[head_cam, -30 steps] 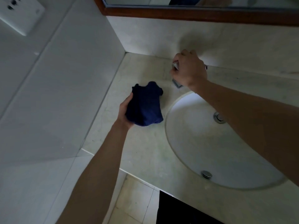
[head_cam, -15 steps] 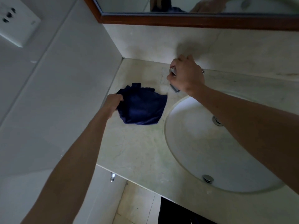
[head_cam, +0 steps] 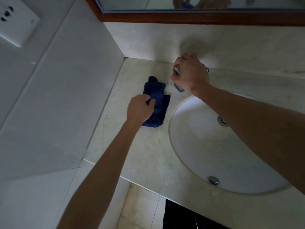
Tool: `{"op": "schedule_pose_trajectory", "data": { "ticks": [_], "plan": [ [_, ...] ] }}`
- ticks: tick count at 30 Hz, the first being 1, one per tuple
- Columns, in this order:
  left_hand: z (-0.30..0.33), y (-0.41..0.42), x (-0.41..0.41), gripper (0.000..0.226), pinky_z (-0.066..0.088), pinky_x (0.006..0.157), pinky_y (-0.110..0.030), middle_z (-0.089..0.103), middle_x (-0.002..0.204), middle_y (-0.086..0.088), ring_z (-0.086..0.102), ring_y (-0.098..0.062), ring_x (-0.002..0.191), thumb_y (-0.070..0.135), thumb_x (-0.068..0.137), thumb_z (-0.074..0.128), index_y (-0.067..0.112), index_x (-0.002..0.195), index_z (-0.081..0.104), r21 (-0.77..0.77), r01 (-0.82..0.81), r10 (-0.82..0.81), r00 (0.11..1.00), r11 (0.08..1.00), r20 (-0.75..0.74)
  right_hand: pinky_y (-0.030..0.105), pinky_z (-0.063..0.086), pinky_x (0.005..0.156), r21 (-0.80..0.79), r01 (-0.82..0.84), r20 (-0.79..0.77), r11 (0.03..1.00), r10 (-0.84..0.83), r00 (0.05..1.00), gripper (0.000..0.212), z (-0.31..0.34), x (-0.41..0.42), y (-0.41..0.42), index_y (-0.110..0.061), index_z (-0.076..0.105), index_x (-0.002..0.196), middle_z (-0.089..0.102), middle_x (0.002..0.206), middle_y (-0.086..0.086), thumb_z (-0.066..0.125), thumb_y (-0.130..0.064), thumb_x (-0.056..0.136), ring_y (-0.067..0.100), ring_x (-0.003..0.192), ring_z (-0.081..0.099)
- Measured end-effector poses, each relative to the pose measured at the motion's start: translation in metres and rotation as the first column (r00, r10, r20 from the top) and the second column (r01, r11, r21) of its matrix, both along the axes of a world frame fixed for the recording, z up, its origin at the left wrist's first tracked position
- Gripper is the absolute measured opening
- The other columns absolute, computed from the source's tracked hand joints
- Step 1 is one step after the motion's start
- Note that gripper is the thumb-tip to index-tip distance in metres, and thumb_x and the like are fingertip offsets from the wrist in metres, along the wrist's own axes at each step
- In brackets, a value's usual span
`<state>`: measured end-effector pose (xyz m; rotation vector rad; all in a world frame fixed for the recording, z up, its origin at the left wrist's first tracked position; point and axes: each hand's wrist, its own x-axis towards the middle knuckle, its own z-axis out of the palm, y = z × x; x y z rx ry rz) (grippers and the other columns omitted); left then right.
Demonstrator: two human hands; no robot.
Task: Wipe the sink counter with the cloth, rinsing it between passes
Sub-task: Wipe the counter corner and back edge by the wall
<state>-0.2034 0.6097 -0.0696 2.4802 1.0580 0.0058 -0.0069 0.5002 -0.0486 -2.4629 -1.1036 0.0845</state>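
Note:
A dark blue cloth (head_cam: 156, 100) lies bunched lengthwise on the pale marble counter (head_cam: 140, 154), left of the white oval sink (head_cam: 206, 146). My left hand (head_cam: 140, 108) presses down on its near left part, fingers curled into the fabric. My right hand (head_cam: 189, 73) is closed around the chrome tap (head_cam: 179, 88) at the back of the basin, hiding most of it. No water is visible running.
A tiled wall (head_cam: 57, 96) closes the counter's left side and carries a white socket plate (head_cam: 16, 22). A wood-framed mirror (head_cam: 181, 17) hangs above the backsplash. The basin has a drain (head_cam: 222, 120) and an overflow cap (head_cam: 213, 180). Floor tiles show below the front edge.
The left hand set the bunched cloth down on the counter, spread it, then pushed it into a narrower strip toward the tap. The right hand stayed on the tap.

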Motion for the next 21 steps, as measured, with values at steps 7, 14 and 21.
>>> {"op": "schedule_pose_trajectory", "data": {
  "ticks": [7, 14, 21],
  "plan": [
    [-0.022, 0.030, -0.001, 0.041, 0.049, 0.065, -0.026, 0.069, 0.087, -0.001, 0.067, -0.022, 0.083, 0.051, 0.082, 0.076, 0.012, 0.090, 0.066, -0.444, -0.302, 0.275, 0.953, 0.843, -0.127, 0.034, 0.039, 0.073, 0.001, -0.003, 0.006, 1.000, 0.003, 1.000, 0.030, 0.001, -0.001, 0.000, -0.018, 0.066, 0.113, 0.059, 0.116, 0.000, 0.058, -0.035, 0.089, 0.025, 0.116, 0.048],
    [-0.004, 0.046, 0.007, 0.027, 0.049, 0.061, -0.031, 0.067, 0.082, -0.002, 0.066, -0.025, 0.080, 0.023, 0.077, 0.078, 0.009, 0.095, 0.063, -0.356, -0.158, 0.176, 0.984, 0.921, 0.018, 0.034, 0.038, 0.072, 0.014, -0.010, -0.001, 1.000, 0.010, 1.000, 0.029, 0.003, -0.001, -0.001, -0.017, 0.067, 0.111, 0.059, 0.115, 0.001, 0.059, -0.034, 0.089, 0.025, 0.115, 0.048],
    [0.030, 0.114, 0.016, 0.015, 0.047, 0.058, -0.035, 0.065, 0.086, -0.002, 0.061, -0.022, 0.073, 0.015, 0.080, 0.062, 0.015, 0.091, 0.052, 0.230, -0.184, 0.141, 0.971, 0.956, 0.191, 0.033, 0.038, 0.071, -0.001, -0.004, 0.001, 1.000, 0.004, 1.000, 0.031, 0.005, -0.001, -0.001, -0.017, 0.066, 0.114, 0.060, 0.114, 0.002, 0.059, -0.033, 0.088, 0.026, 0.116, 0.048]
  ]
}}
